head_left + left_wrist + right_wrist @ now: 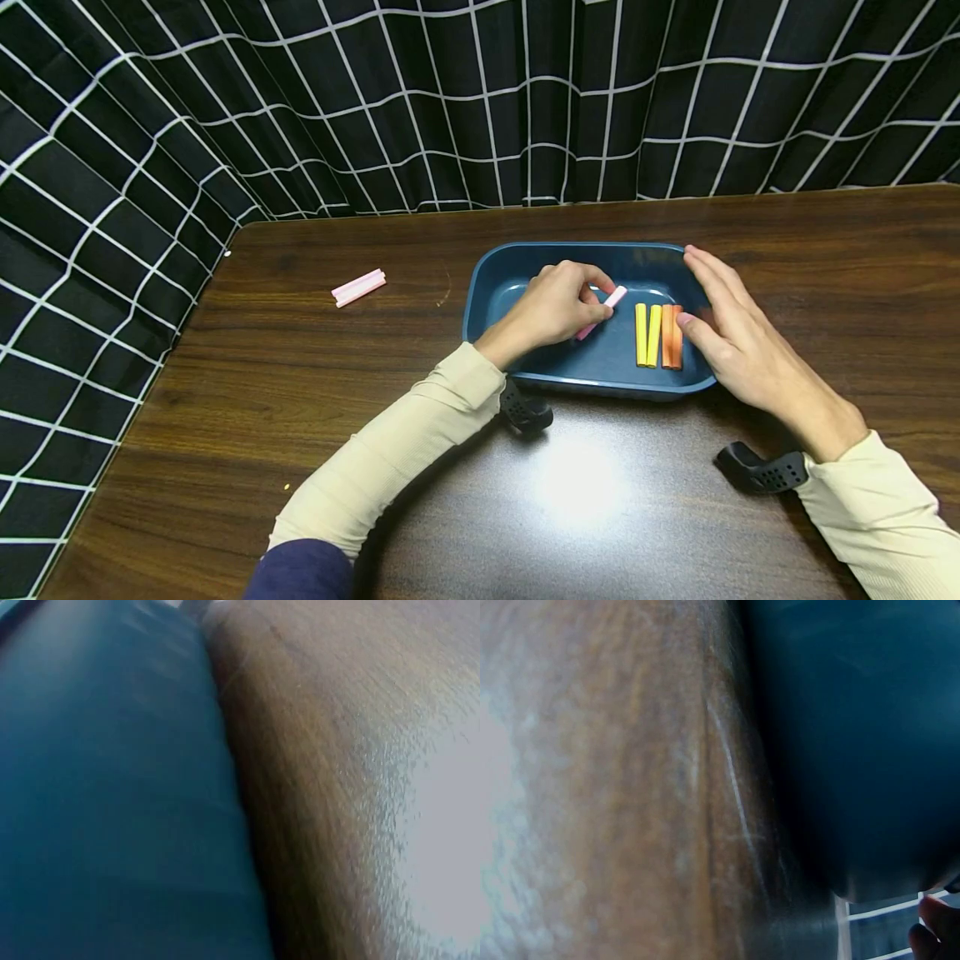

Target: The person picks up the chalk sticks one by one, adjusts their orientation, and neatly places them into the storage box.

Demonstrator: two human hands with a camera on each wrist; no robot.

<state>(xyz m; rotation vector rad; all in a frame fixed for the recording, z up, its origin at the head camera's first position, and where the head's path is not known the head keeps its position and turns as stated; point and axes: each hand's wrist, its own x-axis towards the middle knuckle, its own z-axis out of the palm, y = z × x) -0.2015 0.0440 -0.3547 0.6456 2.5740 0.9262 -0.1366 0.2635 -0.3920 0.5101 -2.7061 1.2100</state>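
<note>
My left hand [558, 304] reaches over the blue tray [592, 385] and pinches a pink chalk stick [617, 296] between thumb and fingers, tilted up to the right. Deeper pink [586, 332] shows just below those fingers, partly hidden by the hand. My right hand [738, 350] lies along the tray's right end, fingers extended at the far corner and thumb over the rim. Inside the tray, two yellow chalk sticks [647, 335] lie beside two orange chalk sticks [672, 337], near the right thumb. Both wrist views show mainly the tray's outer wall [127, 795].
On the wooden table [247, 400], pink chalk sticks [359, 287] lie side by side left of the tray. A tiny yellow crumb [287, 487] sits nearer the front. A black curtain with a white grid [450, 108] hangs behind the table and along its left side.
</note>
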